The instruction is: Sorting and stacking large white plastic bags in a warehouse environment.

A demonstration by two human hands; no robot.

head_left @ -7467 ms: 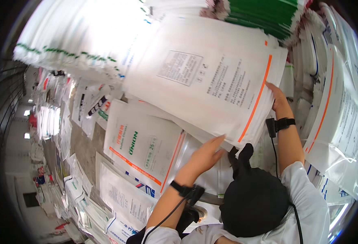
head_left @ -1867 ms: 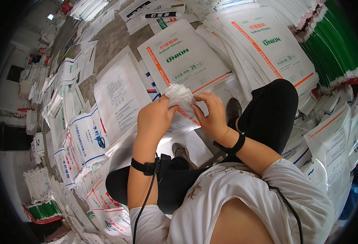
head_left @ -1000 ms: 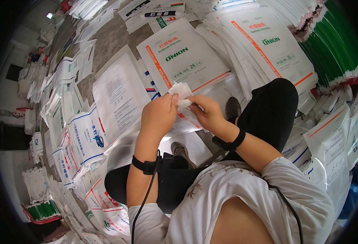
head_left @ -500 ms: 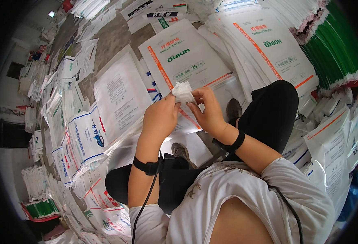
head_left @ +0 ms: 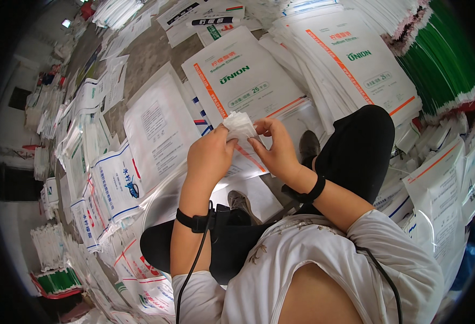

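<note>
Between my two hands is a small wad of thin white sheets (head_left: pixel 239 125), slightly fanned at its top edge. My left hand (head_left: pixel 210 152) is closed around its left side, the thumb lying toward the wad's lower edge. On the other side, my right hand (head_left: pixel 275 147) pinches the right edge with bent fingers and thumb. Just beyond the hands lies a pile of flat white sacks with an orange stripe (head_left: pixel 259 78). To its left rests another stack of white sacks (head_left: pixel 164 119) with a small printed panel.
A taller sack pile (head_left: pixel 350 65) stands at the far right, beside a bundle of green sacks (head_left: pixel 437 65). Folded sacks with blue lines (head_left: pixel 113 183) lie at the left. My shoes (head_left: pixel 241 204) and bent knees are close below the hands. A cable (head_left: pixel 197 264) hangs along my left arm.
The wad's top edge has spread and tilted slightly leftward in my fingers. Both hands stay in nearly the same place.
</note>
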